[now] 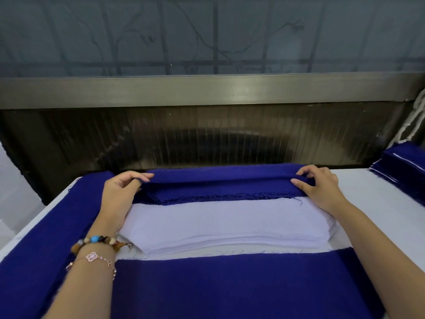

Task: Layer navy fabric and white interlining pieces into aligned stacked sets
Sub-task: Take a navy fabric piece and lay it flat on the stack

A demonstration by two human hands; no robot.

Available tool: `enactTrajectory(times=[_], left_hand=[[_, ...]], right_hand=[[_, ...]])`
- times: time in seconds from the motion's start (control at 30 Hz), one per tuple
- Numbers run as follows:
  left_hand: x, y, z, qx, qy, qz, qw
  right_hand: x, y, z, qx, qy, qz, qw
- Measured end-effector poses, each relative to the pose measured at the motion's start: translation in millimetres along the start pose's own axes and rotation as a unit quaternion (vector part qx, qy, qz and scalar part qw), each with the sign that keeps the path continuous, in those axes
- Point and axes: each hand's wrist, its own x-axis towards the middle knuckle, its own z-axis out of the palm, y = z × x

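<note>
Left grip (122, 192) and right grip (319, 187) pinched both ends of the navy strip (220, 180); an uneven pull risked skewing it against the white interlining stack (225, 222).

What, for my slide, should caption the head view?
Left hand and right hand pinch a navy strip by its ends beyond white interlining.

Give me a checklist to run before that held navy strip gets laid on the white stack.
1. Left hand pinches one end of the navy strip: ok.
2. Right hand pinches the other end: ok.
3. Strip lying flat: not ok, a fold ridge runs between the hands.
4. White interlining stack squared: not ok, its near edges step out.
5. Strip length matches the stack: cannot tell.
</note>
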Motion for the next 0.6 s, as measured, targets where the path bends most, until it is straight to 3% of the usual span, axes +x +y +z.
enactTrajectory(times=[0.17,0.4,0.6], left_hand=[[-2,2,1,0.036,-0.008,-0.012,0.999],[-5,8,3,0.082,-0.062,-0.006,0.995],[-7,9,4,0.121,-0.052,0.015,0.991]], right_hand=[[0,-6,-6,-0.012,0.000,-0.016,1.000],[-9,-12,-10,0.153,-0.055,-0.022,0.986],[-7,-8,-8,0.171,-0.109,-0.053,0.978]])
